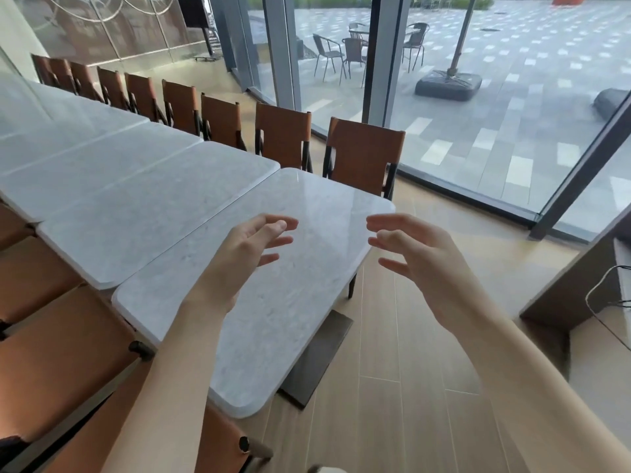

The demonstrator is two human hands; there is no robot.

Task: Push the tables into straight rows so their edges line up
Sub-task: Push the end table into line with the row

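Note:
A row of white marble-topped tables runs from the upper left towards me. The nearest table ends the row and sits slightly skewed against the second table, with a narrow seam between them. My left hand hovers above the nearest tabletop with fingers spread, touching nothing. My right hand floats over the floor just past that table's right edge, fingers apart and empty.
Brown leather chairs line the far side and the near side of the row. Glass walls close off the right, with patio chairs outside. Wood floor lies to the right; a wooden counter with a cable stands at far right.

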